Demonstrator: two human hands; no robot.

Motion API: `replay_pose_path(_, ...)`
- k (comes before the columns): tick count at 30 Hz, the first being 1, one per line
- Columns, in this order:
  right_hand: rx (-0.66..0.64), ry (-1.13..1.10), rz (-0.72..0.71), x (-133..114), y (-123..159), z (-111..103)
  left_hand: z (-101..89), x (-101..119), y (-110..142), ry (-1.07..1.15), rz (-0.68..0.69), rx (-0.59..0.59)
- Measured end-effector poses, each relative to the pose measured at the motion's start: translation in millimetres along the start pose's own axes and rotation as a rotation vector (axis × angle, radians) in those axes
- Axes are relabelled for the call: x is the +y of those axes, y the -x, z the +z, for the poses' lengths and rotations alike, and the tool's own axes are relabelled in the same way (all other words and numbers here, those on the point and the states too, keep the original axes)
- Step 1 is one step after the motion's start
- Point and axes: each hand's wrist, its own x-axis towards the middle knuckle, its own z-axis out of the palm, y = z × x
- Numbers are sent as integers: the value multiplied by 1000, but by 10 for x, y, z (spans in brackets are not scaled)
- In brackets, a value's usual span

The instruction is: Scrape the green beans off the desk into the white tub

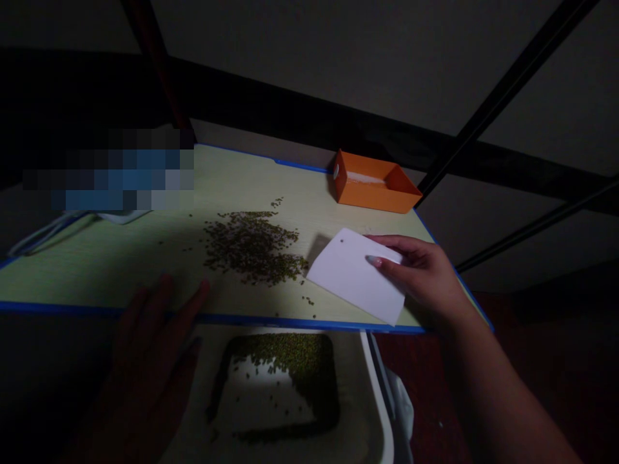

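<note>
My right hand point(428, 274) grips a white flat scraper point(360, 274) with a small hole in one corner. The scraper is tilted over the pale tabletop point(348, 222), its left corner close to a loose pile of small greenish-brown beans point(251, 245). In deep shadow, my left hand point(155, 348) has its fingers apart by the table's front edge and holds nothing that I can see. Just below that edge stands a white bin point(382, 425), with more of the beans point(304, 361) lying along its bottom.
An orange open box point(374, 200) with something whitish inside stands at the back right of the table. A blurred-out object with a pale cord point(48, 229) lies at the left. Blue trim point(309, 321) edges the tabletop, and a dark wall rises behind it.
</note>
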Motion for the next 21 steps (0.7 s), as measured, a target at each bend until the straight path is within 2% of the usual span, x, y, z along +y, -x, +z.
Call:
replay_pose_path(3,11,-5,-7,22,-24,6,10,-14,0,-1,-4,-1)
replay_pose_path(13,-77,-17,46,-8,-27,39,-2,-34,-22,-17,23,-18)
replay_pose_path(21,-66,2,15,11,-16,44,29,-50,-14,-4,3,0)
